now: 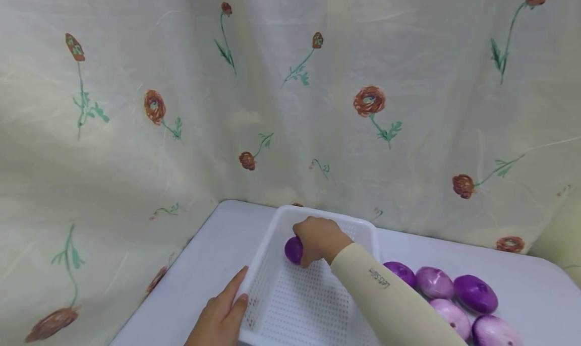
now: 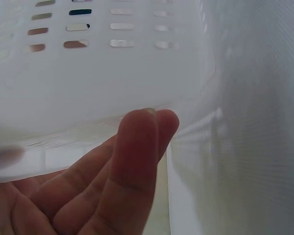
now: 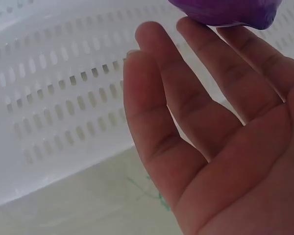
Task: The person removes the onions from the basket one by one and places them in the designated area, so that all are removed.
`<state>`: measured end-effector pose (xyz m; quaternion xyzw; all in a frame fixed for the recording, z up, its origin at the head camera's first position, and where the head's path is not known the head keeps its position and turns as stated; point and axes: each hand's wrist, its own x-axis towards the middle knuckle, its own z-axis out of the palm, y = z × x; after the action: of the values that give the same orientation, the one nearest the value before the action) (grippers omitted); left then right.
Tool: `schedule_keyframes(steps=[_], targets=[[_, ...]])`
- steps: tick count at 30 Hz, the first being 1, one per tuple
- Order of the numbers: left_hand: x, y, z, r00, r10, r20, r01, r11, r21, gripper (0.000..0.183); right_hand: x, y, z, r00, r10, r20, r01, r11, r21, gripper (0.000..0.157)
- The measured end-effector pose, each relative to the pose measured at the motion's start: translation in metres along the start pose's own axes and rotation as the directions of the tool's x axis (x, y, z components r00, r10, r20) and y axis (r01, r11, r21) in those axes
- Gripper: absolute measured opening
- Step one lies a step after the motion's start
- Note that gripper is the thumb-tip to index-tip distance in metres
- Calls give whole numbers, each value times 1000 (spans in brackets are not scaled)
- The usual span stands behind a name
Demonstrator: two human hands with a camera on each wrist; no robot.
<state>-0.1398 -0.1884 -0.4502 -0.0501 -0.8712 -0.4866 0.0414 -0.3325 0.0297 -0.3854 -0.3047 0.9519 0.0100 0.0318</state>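
Observation:
A white perforated plastic basket (image 1: pixel 268 245) stands on the table. At its left side my left hand (image 1: pixel 222 310) grips the rim; the left wrist view shows the thumb and fingers (image 2: pixel 137 147) at the edge of the basket wall (image 2: pixel 88 88). Inside the basket, near the back left, my right hand (image 1: pixel 320 237) holds a purple onion (image 1: pixel 294 250). The right wrist view has the onion (image 3: pixel 230 10) touching some fingertips, while other fingers (image 3: pixel 144 93) lie loose beside it. The thumb's contact is hard to see there.
Several purple and pale onions (image 1: pixel 475 293) lie on the table right of the basket, partly behind the right sleeve (image 1: pixel 381 290). A flowered curtain (image 1: pixel 290 109) hangs behind and left of the white table (image 1: pixel 181 290).

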Motion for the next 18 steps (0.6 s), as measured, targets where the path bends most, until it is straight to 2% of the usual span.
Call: schedule_keyframes(steps=[4,9,14,18], targets=[[0,0,0,1000,3,0,-3,1000,-4,55,-3,5,-5,1000,-11,-5,11,1000,29,42],[-1,1,0,1000,-8,-13,8,1000,4,55,-15,7,-18,999,-45,-3,45,999,11,38],[0,3,2,999,-43,-26,43,999,4,54,-36,10,-36,996,-83,-11,83,996,-12,38],[0,4,3,998,-46,-34,47,999,6,54,-58,15,-50,993,-112,-31,112,993,-30,44]])
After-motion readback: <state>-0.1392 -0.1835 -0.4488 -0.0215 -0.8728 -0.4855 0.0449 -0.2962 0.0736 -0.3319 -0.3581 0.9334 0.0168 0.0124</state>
